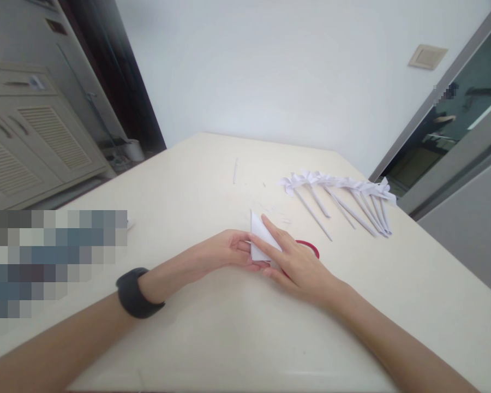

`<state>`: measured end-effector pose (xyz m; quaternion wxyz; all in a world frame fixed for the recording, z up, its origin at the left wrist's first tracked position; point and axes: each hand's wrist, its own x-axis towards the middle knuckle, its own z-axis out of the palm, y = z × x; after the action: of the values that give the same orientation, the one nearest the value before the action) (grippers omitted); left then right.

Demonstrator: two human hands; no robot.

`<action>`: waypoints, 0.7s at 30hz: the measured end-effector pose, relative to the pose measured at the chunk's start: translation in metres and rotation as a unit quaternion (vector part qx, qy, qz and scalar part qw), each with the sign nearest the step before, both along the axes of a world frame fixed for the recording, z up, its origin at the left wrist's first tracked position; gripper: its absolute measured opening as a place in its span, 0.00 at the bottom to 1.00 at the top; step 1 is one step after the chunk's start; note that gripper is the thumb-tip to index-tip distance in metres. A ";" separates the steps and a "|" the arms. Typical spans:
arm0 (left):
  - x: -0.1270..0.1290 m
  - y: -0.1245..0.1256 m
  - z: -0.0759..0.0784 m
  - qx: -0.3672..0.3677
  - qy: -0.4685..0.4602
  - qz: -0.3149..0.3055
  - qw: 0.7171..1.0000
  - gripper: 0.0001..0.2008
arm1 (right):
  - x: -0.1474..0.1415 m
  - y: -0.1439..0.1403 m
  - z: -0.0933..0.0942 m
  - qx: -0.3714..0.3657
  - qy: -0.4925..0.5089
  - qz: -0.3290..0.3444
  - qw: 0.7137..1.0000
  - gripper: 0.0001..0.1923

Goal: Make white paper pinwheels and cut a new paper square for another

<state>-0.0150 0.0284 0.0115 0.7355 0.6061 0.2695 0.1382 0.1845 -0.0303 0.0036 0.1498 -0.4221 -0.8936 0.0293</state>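
A white sheet of paper (262, 248), folded into a triangle, is between my two hands above the middle of the table. My left hand (233, 248) grips its left side, with some fingers underneath. My right hand (298, 267) lies over the right side, fingers stretched across the paper and thumb near its lower edge. Just behind my right hand, a red curved rim (309, 244) shows; the hand hides the rest, and I cannot tell what it belongs to.
Several white paper pinwheels (343, 185) on rolled-paper sticks lie in a row at the table's right. A thin paper stick (235, 170) and small paper scraps (274, 210) lie farther back. Beyond the white table (180, 180) stands a wall (245, 71). A blurred-out patch covers the left side.
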 end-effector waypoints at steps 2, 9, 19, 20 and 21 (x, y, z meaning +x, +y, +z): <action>0.000 0.000 0.000 0.003 0.010 0.001 1.000 0.14 | 0.000 0.001 -0.001 0.000 -0.002 -0.002 1.000 0.30; 0.001 -0.002 0.003 -0.001 0.024 0.008 1.000 0.14 | 0.000 0.001 -0.003 0.008 -0.007 -0.002 1.000 0.30; 0.003 -0.006 0.012 -0.050 -0.001 0.053 0.997 0.14 | 0.001 0.002 -0.003 0.015 -0.003 -0.004 1.000 0.31; 0.004 -0.007 0.012 -0.058 -0.006 0.060 0.996 0.13 | 0.001 0.001 -0.003 0.015 -0.002 -0.004 1.000 0.31; 0.005 -0.007 0.012 -0.063 -0.008 0.066 0.996 0.12 | 0.001 0.001 -0.003 0.014 -0.001 -0.003 1.000 0.31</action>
<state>-0.0103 0.0214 0.0240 0.7637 0.5381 0.3110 0.1744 0.1852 -0.0291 0.0007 0.1554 -0.4224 -0.8928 0.0159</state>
